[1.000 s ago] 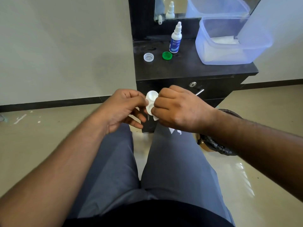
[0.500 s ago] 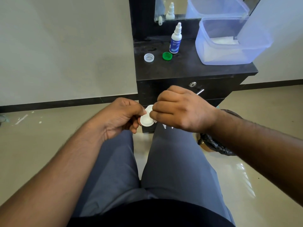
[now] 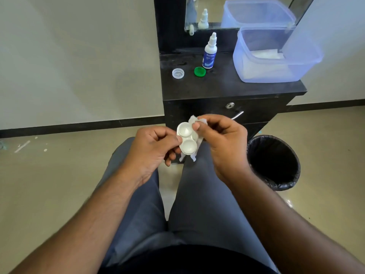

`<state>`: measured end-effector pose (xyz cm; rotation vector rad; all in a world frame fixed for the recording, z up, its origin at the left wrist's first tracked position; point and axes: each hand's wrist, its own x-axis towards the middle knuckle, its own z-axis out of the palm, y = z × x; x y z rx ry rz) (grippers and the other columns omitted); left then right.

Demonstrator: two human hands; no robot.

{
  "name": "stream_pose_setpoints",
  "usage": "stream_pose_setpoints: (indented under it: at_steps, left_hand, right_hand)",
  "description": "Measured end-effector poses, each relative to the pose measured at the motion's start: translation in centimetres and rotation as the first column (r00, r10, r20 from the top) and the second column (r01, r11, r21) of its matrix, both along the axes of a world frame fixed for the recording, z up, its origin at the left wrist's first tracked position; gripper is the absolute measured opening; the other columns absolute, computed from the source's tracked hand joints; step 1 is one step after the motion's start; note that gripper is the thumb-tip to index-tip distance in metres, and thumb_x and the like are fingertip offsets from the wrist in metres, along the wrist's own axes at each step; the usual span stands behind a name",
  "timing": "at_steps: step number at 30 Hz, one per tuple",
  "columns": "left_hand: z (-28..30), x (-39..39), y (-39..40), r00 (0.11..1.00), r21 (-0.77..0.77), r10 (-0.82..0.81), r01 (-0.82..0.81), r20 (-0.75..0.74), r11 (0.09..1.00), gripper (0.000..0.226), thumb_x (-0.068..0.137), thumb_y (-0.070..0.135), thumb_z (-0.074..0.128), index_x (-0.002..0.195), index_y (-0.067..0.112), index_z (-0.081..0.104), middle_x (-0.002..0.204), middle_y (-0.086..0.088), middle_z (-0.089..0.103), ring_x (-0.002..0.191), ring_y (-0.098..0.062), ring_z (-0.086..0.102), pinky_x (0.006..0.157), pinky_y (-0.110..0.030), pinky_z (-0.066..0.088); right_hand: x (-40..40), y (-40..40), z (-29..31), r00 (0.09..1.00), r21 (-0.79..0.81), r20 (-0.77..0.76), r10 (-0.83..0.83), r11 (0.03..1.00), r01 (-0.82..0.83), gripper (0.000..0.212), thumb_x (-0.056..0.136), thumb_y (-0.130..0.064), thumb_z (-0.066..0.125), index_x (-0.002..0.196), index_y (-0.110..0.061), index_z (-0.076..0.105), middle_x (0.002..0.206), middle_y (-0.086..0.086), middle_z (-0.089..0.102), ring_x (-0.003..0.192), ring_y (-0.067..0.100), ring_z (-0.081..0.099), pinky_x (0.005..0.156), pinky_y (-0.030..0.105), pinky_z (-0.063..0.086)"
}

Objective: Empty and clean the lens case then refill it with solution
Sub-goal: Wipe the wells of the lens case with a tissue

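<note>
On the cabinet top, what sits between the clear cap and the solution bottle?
The green cap, in the head view: right of the clear cap, just left of and in front of the bottle.

Black cabinet top (image 3: 227, 89) carries a solution bottle (image 3: 210, 53) upright, a green cap (image 3: 199, 71) beside it, a clear cap (image 3: 178, 73) and a tub (image 3: 276, 56). Floor (image 3: 49, 175) carries a bin (image 3: 274, 163).

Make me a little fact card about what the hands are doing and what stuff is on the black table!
left hand: holds the white lens case, both cups open and facing up
right hand: pinches a white tissue against the case
solution bottle: upright on the black table
green cap: on the table by the bottle
clear cap: left of the green one
plastic tub: on the table's right
bin: on the floor, black liner
</note>
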<state>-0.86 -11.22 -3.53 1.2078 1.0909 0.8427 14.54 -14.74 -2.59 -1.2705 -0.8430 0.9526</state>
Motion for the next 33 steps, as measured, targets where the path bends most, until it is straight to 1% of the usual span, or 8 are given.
stream_pose_setpoints:
  at_steps: [3,6,10,14,18,24,29,33]
  left_hand:
    - [0.0,-0.1,-0.3,0.998,0.070,-0.029,0.033,-0.060,0.997,0.016,0.086,0.001,0.064,0.071,0.003,0.071,0.059,-0.011,0.063,0.047,-0.018,0.052,0.042,-0.026,0.040]
    - [0.1,-0.2,-0.4,0.996,0.132,0.021,-0.009,-0.090,0.991,0.016,0.087,0.002,0.062,0.072,0.002,0.070,0.060,-0.012,0.062,0.047,-0.017,0.052,0.041,-0.025,0.039]
    - [0.1,0.1,-0.3,0.988,0.201,0.120,-0.099,-0.096,0.974,0.017,0.088,0.002,0.060,0.074,0.001,0.068,0.061,-0.015,0.060,0.048,-0.016,0.049,0.041,-0.027,0.038]
    - [-0.3,0.3,-0.4,0.980,0.232,0.177,-0.152,-0.090,0.961,0.016,0.088,0.003,0.061,0.075,0.000,0.068,0.061,-0.019,0.058,0.049,-0.019,0.048,0.042,-0.029,0.038]
    - [-0.8,0.4,-0.7,0.987,0.185,0.130,-0.111,-0.092,0.976,0.016,0.083,0.009,0.062,0.071,0.001,0.067,0.062,-0.021,0.058,0.048,-0.021,0.046,0.042,-0.029,0.036]
    - [-0.9,0.3,-0.5,0.966,0.127,0.254,-0.246,-0.049,0.961,0.020,0.088,0.005,0.061,0.070,0.009,0.069,0.052,-0.003,0.057,0.046,-0.013,0.049,0.039,-0.024,0.038]
    - [-0.7,0.6,-0.8,0.990,0.135,0.106,-0.093,-0.091,0.986,0.017,0.087,0.006,0.064,0.071,0.004,0.069,0.060,-0.008,0.064,0.049,-0.016,0.053,0.044,-0.028,0.041]
    - [-0.4,0.5,-0.5,0.981,0.029,0.194,-0.193,-0.018,0.981,0.015,0.085,0.005,0.065,0.072,0.004,0.072,0.057,-0.009,0.063,0.045,-0.016,0.050,0.040,-0.024,0.038]
  right_hand:
    - [0.0,0.5,0.3,0.971,-0.111,-0.237,-0.037,0.994,0.011,0.007,0.081,0.000,0.069,0.086,-0.004,0.071,0.080,0.005,0.071,0.078,0.019,0.066,0.079,0.037,0.056]
    - [-0.2,0.4,0.3,0.953,-0.156,-0.296,0.061,0.981,-0.112,0.006,0.086,-0.001,0.065,0.089,-0.002,0.070,0.080,0.006,0.072,0.076,0.019,0.069,0.071,0.033,0.057]
    - [-0.3,0.1,0.3,0.937,-0.191,-0.335,0.099,0.967,-0.170,0.012,0.088,-0.003,0.061,0.097,-0.002,0.070,0.089,0.011,0.073,0.083,0.023,0.070,0.079,0.040,0.059]
    - [-0.6,-0.2,-0.1,0.966,-0.180,-0.238,0.099,0.973,-0.144,0.015,0.088,-0.002,0.061,0.101,-0.002,0.071,0.094,0.013,0.074,0.088,0.026,0.071,0.080,0.038,0.058]
    - [-0.7,-0.2,-0.4,0.996,-0.141,-0.077,0.051,0.988,-0.062,0.016,0.087,0.000,0.063,0.100,-0.004,0.072,0.092,0.008,0.075,0.087,0.017,0.071,0.075,0.025,0.056]
    - [-1.1,-0.7,-1.3,0.992,-0.188,-0.051,0.114,0.975,-0.121,0.017,0.088,-0.003,0.063,0.102,-0.004,0.072,0.095,0.007,0.075,0.091,0.019,0.071,0.082,0.036,0.057]
    - [-0.4,0.0,-0.8,0.995,-0.158,-0.060,0.076,0.984,-0.085,0.015,0.087,-0.002,0.064,0.098,-0.005,0.073,0.095,0.006,0.075,0.093,0.020,0.070,0.087,0.039,0.056]
    - [-0.7,-0.4,-1.0,0.994,-0.126,-0.011,0.110,0.986,-0.110,0.015,0.087,-0.003,0.064,0.097,-0.009,0.073,0.091,0.004,0.075,0.089,0.016,0.071,0.081,0.032,0.057]
